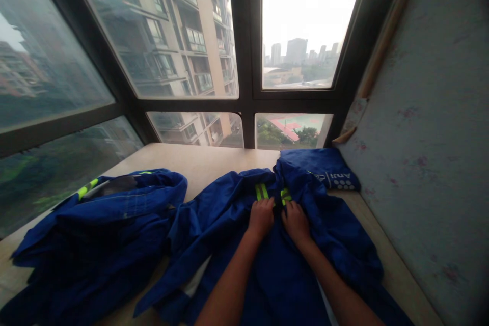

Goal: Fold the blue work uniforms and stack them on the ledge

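Note:
A blue work jacket (225, 214) with yellow-green reflective strips lies spread on the pale window ledge in front of me. My left hand (262, 218) grips its front edge just below one strip, fingers curled into the cloth. Close beside it, my right hand (295, 220) is closed on the opposite front edge, under the other strip. A narrow gap separates the two hands. What lies under the fingers is hidden. The jacket's sleeves spread out to both sides.
To the left lies a second blue garment (114, 224), heaped, with yellow-green trim. A folded blue garment with white lettering (340, 175) rests at the back right, against the floral wall (428, 163). Dark-framed windows (248, 61) rise behind the ledge (214, 158).

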Demonstrator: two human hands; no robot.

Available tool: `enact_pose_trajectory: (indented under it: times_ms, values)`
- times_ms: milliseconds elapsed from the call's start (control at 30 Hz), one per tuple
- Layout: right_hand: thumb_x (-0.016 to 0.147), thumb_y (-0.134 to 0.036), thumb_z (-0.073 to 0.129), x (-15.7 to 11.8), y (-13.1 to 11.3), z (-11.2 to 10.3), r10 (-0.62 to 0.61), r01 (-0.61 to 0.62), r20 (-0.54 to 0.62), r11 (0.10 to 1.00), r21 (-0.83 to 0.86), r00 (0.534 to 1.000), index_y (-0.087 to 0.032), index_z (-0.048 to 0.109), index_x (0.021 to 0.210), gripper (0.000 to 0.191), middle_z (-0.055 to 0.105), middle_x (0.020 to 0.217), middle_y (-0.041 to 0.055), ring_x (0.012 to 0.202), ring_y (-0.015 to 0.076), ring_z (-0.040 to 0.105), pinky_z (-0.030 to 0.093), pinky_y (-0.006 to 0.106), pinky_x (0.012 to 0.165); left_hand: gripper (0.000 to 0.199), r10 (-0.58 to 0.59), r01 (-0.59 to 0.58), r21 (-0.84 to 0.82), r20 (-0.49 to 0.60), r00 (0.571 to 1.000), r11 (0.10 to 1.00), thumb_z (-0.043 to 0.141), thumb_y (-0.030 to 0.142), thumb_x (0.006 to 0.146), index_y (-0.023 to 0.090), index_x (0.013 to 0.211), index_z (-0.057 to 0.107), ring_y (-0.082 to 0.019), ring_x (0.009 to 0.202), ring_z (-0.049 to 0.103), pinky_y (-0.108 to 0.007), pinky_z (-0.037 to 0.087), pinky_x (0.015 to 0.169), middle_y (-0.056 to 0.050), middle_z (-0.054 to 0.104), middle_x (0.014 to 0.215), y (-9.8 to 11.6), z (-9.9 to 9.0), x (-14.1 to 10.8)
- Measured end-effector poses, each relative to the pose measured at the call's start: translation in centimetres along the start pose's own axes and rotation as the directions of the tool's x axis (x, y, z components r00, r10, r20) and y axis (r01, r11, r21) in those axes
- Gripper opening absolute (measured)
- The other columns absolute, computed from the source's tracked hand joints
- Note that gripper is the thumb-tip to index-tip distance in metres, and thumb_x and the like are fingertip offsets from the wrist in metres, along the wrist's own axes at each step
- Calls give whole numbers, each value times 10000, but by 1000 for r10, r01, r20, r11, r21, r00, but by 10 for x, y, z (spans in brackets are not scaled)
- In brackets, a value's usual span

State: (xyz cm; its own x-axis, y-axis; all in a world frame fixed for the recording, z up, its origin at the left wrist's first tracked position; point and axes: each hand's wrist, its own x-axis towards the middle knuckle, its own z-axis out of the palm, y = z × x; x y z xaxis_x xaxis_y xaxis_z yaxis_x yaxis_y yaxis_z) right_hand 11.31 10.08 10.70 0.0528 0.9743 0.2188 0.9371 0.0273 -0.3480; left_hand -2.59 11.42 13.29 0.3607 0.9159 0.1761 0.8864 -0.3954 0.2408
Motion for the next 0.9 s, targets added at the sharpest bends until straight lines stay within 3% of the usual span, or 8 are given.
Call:
enact_pose_trajectory:
  times_ms: [133,267,333,467,667,800,900]
  values:
    - [967,-216,396,-8,8,12,-57,60,-47,996,68,997,-156,632,1140,299,671,1051,115,1018,230,617,462,326,913,262,-36,35,5,44,998,999,420,176,941,168,1119,613,-259,1070,618,-358,418,914,-112,693,1101,-6,1,-25]
    - [919,-312,509,-18,5,9,-279,289,-89,949,126,956,-121,575,1268,403,620,1200,163,1133,275,566,455,384,982,252,-97,97,1,91,991,995,372,218,975,180,1013,617,-244,996,664,-339,438,858,-106,719,1005,-8,-5,-28]
    - [868,-295,566,-23,2,8,-321,326,-62,939,108,945,-104,545,1315,487,595,1251,179,1165,297,543,445,406,1001,258,-112,114,-4,128,985,994,372,254,981,190,1005,621,-244,933,689,-333,455,809,-105,730,963,-7,-8,-27]
    - [846,-196,529,-26,-1,7,-236,234,12,968,90,972,-149,604,1255,418,639,1194,143,1125,290,567,447,387,972,230,-73,80,-28,213,974,996,448,328,955,219,998,646,-264,884,709,-333,473,767,-96,745,935,-3,-16,-38]
    - [833,-156,432,-25,0,6,-231,198,50,911,361,972,-189,677,860,249,702,928,86,920,225,632,463,307,853,278,-8,38,-113,252,968,993,433,384,976,240,934,667,-237,894,709,-286,456,761,-63,749,927,-11,-28,-63]
    - [839,-202,381,-20,0,4,-211,159,62,872,463,976,-222,501,577,289,618,650,32,671,174,587,467,258,689,294,2,44,-207,214,977,977,421,359,986,229,905,671,-204,872,694,-244,426,719,-43,742,908,-10,-26,-68]
    - [865,-251,342,-15,2,-2,-179,107,76,823,558,981,-252,360,521,344,517,539,12,578,169,535,450,255,583,330,0,49,-285,169,986,957,383,356,1002,213,907,665,-171,817,674,-225,414,685,-22,732,884,-1,-18,-66]
